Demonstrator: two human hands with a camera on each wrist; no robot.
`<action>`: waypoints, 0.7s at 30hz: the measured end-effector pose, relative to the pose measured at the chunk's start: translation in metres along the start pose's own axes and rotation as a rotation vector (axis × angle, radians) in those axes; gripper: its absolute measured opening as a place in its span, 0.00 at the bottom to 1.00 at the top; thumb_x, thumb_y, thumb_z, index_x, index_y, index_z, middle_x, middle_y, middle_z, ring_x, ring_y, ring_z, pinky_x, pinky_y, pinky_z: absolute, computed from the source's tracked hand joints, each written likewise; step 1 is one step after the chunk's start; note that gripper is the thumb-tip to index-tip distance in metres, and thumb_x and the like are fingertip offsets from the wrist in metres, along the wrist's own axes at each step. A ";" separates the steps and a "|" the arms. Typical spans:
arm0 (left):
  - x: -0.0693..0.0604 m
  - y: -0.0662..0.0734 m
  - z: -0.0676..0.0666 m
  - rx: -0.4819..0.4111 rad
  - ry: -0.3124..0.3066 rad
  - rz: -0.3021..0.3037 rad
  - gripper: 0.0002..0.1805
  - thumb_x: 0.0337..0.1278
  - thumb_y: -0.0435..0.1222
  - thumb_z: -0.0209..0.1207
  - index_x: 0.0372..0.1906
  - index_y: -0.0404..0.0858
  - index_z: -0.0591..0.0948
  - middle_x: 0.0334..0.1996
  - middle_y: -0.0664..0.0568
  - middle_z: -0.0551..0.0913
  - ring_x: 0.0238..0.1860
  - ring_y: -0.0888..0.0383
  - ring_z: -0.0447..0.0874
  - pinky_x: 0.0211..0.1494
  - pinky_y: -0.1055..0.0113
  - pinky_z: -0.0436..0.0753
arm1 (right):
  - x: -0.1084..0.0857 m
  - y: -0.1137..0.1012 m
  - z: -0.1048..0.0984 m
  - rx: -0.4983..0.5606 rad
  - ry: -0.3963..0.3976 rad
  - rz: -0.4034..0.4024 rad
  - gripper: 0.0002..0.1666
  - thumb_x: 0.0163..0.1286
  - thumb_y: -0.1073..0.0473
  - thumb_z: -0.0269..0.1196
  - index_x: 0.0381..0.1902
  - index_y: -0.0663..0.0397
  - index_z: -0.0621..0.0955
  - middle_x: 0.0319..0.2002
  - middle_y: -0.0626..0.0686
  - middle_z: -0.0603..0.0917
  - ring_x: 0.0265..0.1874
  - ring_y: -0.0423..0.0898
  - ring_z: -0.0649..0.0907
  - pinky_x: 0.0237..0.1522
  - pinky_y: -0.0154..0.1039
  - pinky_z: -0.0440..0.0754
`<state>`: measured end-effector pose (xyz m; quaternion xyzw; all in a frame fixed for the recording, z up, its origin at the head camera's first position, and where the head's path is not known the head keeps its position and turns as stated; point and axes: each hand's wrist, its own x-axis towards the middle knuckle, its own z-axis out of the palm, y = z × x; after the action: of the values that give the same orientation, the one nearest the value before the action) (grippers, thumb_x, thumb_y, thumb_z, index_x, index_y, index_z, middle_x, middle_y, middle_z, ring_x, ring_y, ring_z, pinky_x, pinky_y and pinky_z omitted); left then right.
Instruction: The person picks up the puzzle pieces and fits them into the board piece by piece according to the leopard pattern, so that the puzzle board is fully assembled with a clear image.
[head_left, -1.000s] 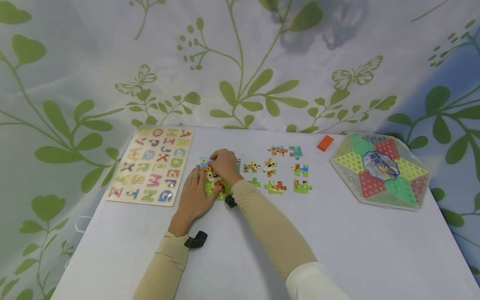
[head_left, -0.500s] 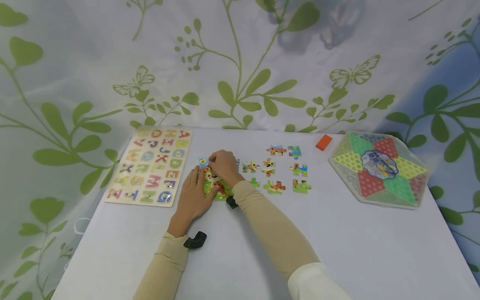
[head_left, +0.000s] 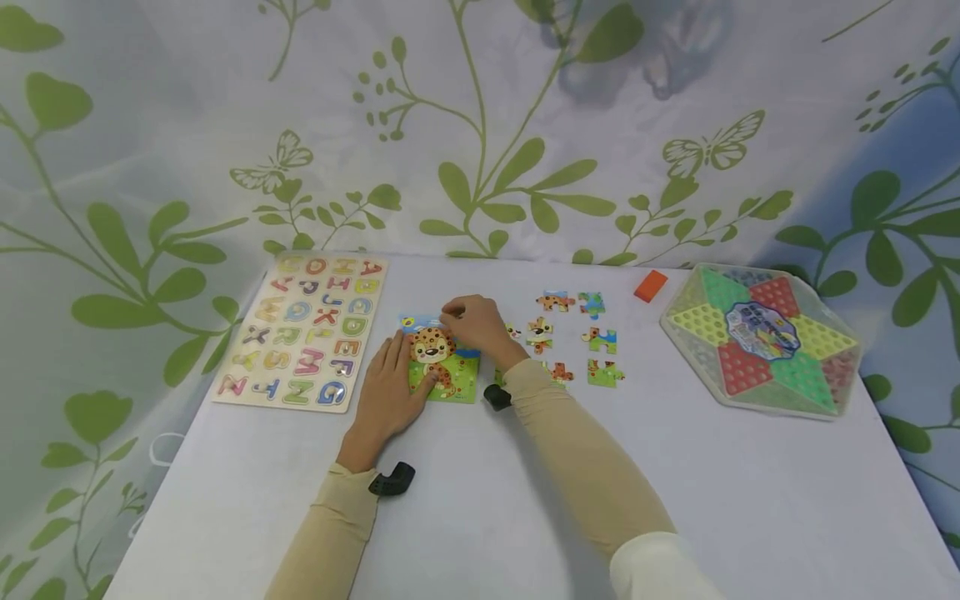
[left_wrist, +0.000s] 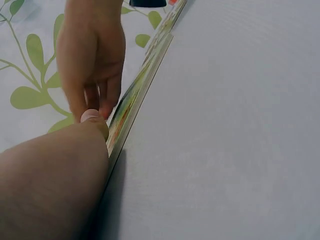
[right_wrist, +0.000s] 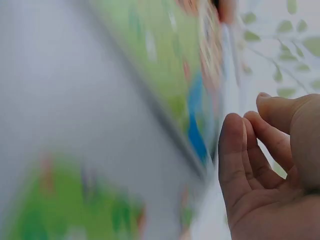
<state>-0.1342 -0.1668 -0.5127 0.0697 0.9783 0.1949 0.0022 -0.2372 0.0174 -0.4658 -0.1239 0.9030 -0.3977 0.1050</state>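
A square leopard picture puzzle board (head_left: 459,385) lies left of the table's middle, and its upper right corner is partly hidden by my right hand (head_left: 482,325). That hand is over the upper right part of the board; in the right wrist view its thumb (right_wrist: 275,110) is apart from its bent fingers (right_wrist: 232,150), and no piece shows between them. My left hand (head_left: 386,392) rests along the board's left edge with extended fingers, its thumb on the lower part. The left wrist view shows the board (left_wrist: 135,107) edge-on beside the left thumb (left_wrist: 95,120).
Several loose jigsaw pieces (head_left: 540,334) lie right of the board, some behind the right hand and sleeve. A wooden alphabet board (head_left: 300,333) is at left. An orange block (head_left: 650,286) and a hexagonal Chinese checkers box (head_left: 761,342) lie at right. A patterned curtain (head_left: 480,125) hangs behind.
My right hand has moved to the right across the board, uncovering the leopard's head and the upper middle. The left hand keeps its place on the board's left edge.
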 end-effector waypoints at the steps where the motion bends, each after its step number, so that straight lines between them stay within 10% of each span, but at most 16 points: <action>1: 0.000 0.000 0.000 -0.003 -0.001 -0.001 0.47 0.74 0.57 0.50 0.81 0.31 0.50 0.83 0.39 0.47 0.83 0.38 0.46 0.84 0.45 0.51 | -0.001 0.006 -0.007 0.019 0.010 0.003 0.19 0.77 0.49 0.61 0.59 0.49 0.85 0.53 0.51 0.88 0.54 0.49 0.86 0.52 0.47 0.87; 12: 0.003 0.002 0.003 -0.003 -0.023 -0.001 0.47 0.74 0.59 0.47 0.82 0.32 0.48 0.83 0.39 0.45 0.83 0.38 0.44 0.84 0.45 0.50 | -0.032 0.081 -0.117 0.036 0.092 0.129 0.25 0.73 0.49 0.65 0.66 0.48 0.81 0.58 0.56 0.83 0.57 0.55 0.81 0.45 0.48 0.83; 21: 0.001 -0.004 0.003 -0.020 -0.010 0.000 0.47 0.74 0.58 0.48 0.82 0.32 0.49 0.83 0.39 0.46 0.83 0.38 0.44 0.84 0.43 0.50 | -0.034 0.110 -0.131 -0.113 0.054 0.166 0.31 0.71 0.53 0.68 0.69 0.53 0.78 0.55 0.59 0.82 0.54 0.56 0.80 0.48 0.49 0.81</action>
<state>-0.1354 -0.1696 -0.5174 0.0707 0.9763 0.2043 0.0077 -0.2580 0.1906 -0.4580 -0.0438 0.9336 -0.3394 0.1060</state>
